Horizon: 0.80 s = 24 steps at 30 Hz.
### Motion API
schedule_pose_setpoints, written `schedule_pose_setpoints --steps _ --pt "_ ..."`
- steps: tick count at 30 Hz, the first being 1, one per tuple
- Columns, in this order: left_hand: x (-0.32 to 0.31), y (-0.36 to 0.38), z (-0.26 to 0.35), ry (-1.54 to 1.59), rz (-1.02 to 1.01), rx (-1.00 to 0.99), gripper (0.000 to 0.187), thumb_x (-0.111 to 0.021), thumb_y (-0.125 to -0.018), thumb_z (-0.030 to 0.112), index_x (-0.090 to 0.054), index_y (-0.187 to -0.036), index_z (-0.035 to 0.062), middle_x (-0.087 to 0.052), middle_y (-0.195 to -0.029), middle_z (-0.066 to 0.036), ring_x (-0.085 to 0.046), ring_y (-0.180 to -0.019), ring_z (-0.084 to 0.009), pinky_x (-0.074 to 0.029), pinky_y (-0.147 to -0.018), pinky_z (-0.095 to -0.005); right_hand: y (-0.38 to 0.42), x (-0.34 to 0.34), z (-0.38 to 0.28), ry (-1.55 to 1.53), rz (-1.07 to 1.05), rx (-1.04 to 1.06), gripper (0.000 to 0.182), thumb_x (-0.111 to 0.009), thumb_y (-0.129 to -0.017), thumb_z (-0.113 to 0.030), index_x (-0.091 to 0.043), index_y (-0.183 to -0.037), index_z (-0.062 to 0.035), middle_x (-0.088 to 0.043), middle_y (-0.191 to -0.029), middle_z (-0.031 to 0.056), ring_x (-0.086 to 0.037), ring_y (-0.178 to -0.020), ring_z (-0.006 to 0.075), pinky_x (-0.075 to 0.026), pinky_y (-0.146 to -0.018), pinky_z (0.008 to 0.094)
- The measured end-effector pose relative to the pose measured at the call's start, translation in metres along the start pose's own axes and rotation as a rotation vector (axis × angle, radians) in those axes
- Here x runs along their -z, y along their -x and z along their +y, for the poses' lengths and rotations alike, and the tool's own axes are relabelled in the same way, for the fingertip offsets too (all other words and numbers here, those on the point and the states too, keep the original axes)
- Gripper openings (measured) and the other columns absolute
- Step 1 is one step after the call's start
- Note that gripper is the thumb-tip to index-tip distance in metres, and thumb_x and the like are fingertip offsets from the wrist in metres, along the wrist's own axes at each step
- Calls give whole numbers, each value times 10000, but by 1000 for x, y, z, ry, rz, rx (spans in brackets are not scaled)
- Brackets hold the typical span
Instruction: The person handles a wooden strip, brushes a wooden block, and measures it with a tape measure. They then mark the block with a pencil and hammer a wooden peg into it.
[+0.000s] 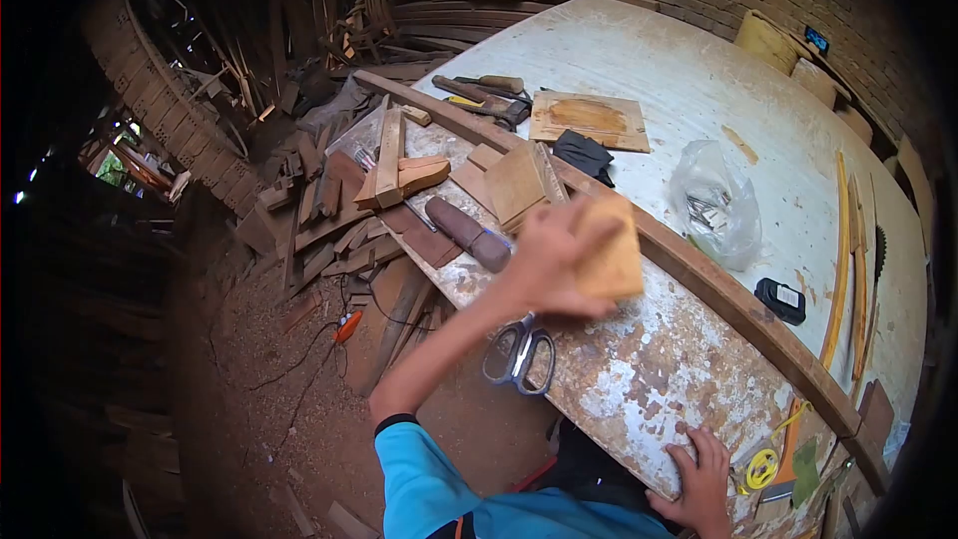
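My left hand (pixel 556 258) is closed around a light orange-brown wooden block (pixel 611 250), slightly blurred, above the worn white strip of the workbench (pixel 649 369). Near my left wrist lies a pair of scissors (pixel 519 357), its handles sticking out over the bench edge. A dark brown rounded piece (pixel 467 234) lies just beyond the wrist. Behind the held block, a flat square of wood (pixel 516 183) leans by the long wooden beam (pixel 718 294). My right hand (pixel 703 479) rests open at the near bench edge, fingers apart, beside a yellow tape roll (pixel 761 469).
A clear plastic bag of nails or screws (pixel 715 208), a black box (pixel 780 300), a wooden board (pixel 589 121) and a hammer (pixel 489 102) lie beyond the beam. Wood scraps (pixel 339 230) pile up at the left. An orange tool with a cord (pixel 347 327) is on the floor.
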<state>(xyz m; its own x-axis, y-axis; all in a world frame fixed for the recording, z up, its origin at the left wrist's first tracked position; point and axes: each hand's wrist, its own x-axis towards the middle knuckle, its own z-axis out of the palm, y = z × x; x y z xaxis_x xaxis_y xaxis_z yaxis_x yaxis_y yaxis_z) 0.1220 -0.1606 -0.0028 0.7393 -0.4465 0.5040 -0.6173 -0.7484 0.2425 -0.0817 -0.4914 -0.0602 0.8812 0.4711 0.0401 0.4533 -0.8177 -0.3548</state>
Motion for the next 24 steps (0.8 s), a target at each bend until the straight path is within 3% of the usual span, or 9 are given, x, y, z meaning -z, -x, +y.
schedule_pose_setpoints --steps 4,12,14,20,23,24 --pt "-33 0 16 19 -83 -60 828 -732 -536 512 -498 -1236 136 -414 -1250 -213 -440 -1143 -379 -279 -961 -506 1 10 -4 -94 -17 -4 657 -700 -662 -356 -493 -1238 -120 -383 -1345 197 -346 -1245 400 -267 -1016 505" --pt "-28 -8 7 52 -277 -5 841 -735 -566 492 -445 -1290 179 -356 -1306 -234 -374 -1180 -422 -301 -943 -516 3 6 1 -58 -25 -15 651 -704 -700 -369 -500 -1259 -105 -422 -1320 211 -399 -1201 408 -314 -978 513" --pt "-34 -11 7 20 -302 -18 823 -739 -568 482 -450 -1284 198 -349 -1306 -238 -367 -1147 -479 -344 -908 -525 2 8 4 -94 -53 -24 652 -712 -698 -363 -500 -1255 -99 -441 -1301 213 -421 -1179 411 -335 -960 511" --pt "-32 -15 5 124 -358 -5 816 -756 -568 440 -445 -1279 187 -348 -1284 -241 -359 -1134 -484 -373 -885 -525 -3 13 8 -74 -86 17 640 -722 -710 -401 -507 -1218 -76 -458 -1269 220 -443 -1134 431 -359 -927 537" --pt "-24 -14 3 170 -426 21 824 -736 -616 467 -421 -1324 185 -339 -1311 -252 -354 -1154 -477 -370 -860 -494 13 -9 19 27 -70 2 664 -733 -583 -474 -535 -1098 -106 -428 -1233 189 -386 -1166 418 -302 -939 537" --pt "-25 -11 2 206 -416 18 807 -730 -631 470 -422 -1321 187 -331 -1310 -245 -355 -1152 -465 -376 -856 -500 11 -9 17 42 -50 5 662 -730 -591 -514 -528 -1070 -103 -430 -1209 182 -407 -1124 414 -316 -919 540"
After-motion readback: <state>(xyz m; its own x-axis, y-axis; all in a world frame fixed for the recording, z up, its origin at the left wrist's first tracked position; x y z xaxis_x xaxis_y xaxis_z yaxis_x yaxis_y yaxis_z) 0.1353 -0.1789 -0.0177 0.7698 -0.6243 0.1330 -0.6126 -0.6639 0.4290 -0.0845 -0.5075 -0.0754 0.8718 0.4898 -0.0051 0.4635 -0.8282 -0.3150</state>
